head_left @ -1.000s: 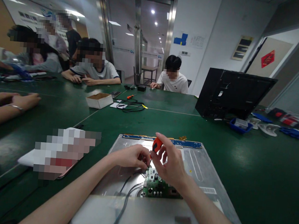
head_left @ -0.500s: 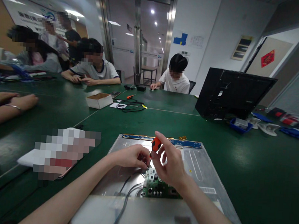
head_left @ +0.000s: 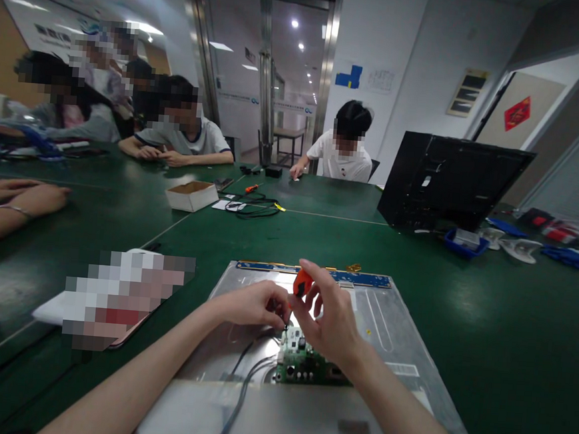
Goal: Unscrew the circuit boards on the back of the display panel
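A metal display panel (head_left: 381, 385) lies in front of me, with a green circuit board (head_left: 303, 362) on it and grey cables (head_left: 242, 397) running from the board's left side. My right hand (head_left: 329, 314) grips the red-and-black handle of a small screwdriver (head_left: 303, 282), held upright over the board's upper left corner. Beside it, my left hand (head_left: 262, 304) has its fingers pinched together near the screwdriver's shaft; whatever they hold is too small to make out. A blue strip board (head_left: 365, 278) runs along the panel's far edge.
On the green table (head_left: 485, 339) are a pixelated packet (head_left: 123, 297) at left, an open white box (head_left: 191, 197), a black cable (head_left: 253, 207), a black monitor (head_left: 452, 183) and a blue tray (head_left: 466, 243). Another person's hands (head_left: 35, 200) rest at left; people sit across.
The screwdriver handle has turned slightly in my right hand's fingers. My left hand stays in place. The other person's hands at left have shifted a little left.
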Tool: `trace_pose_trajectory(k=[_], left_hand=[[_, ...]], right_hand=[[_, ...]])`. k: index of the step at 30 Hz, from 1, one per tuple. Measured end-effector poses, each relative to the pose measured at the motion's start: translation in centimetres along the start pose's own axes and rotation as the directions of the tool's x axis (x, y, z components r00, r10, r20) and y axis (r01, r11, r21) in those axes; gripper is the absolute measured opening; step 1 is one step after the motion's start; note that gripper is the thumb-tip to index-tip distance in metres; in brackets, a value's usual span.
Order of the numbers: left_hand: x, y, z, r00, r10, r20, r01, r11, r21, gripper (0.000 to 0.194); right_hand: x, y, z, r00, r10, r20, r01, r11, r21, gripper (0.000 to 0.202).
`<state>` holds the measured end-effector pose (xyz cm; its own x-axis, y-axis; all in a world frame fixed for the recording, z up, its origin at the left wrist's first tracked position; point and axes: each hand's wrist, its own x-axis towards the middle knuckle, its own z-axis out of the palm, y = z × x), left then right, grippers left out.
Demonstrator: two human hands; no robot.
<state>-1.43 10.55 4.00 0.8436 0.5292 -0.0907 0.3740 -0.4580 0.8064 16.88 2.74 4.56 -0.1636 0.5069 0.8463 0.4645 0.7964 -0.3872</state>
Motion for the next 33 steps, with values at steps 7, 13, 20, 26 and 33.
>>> trace_pose_trajectory(k=[7, 13, 20, 26, 33], left_hand=[[-0.01, 0.39, 0.05, 1.000, 0.002, -0.011, -0.002, 1.000, -0.017, 0.007], [0.05, -0.05, 0.13, 1.000, -0.008, 0.002, 0.008, 0.999, -0.031, 0.014], [0.05, -0.02, 0.05, 1.000, 0.003, -0.002, -0.003, 1.000, -0.030, 0.008], [0.13, -0.09, 0.02, 1.000, 0.015, 0.006, -0.015, 0.999, -0.033, 0.007], [0.13, -0.04, 0.09, 1.000, -0.001, -0.002, 0.001, 0.999, -0.033, 0.009]], right_hand=[[0.07, 0.02, -0.24, 1.000, 0.007, 0.021, -0.007, 1.000, 0.004, 0.048], [-0.02, -0.02, -0.30, 0.999, -0.016, 0.038, 0.016, 1.000, 0.012, 0.057], [0.02, 0.18, 0.02, 1.000, -0.003, -0.011, 0.003, 1.000, 0.006, 0.051], [0.06, 0.15, -0.05, 1.000, -0.002, 0.009, 0.002, 1.000, -0.014, 0.043], [0.01, -0.10, -0.26, 0.999, 0.017, 0.043, -0.018, 0.999, 0.026, 0.054]])
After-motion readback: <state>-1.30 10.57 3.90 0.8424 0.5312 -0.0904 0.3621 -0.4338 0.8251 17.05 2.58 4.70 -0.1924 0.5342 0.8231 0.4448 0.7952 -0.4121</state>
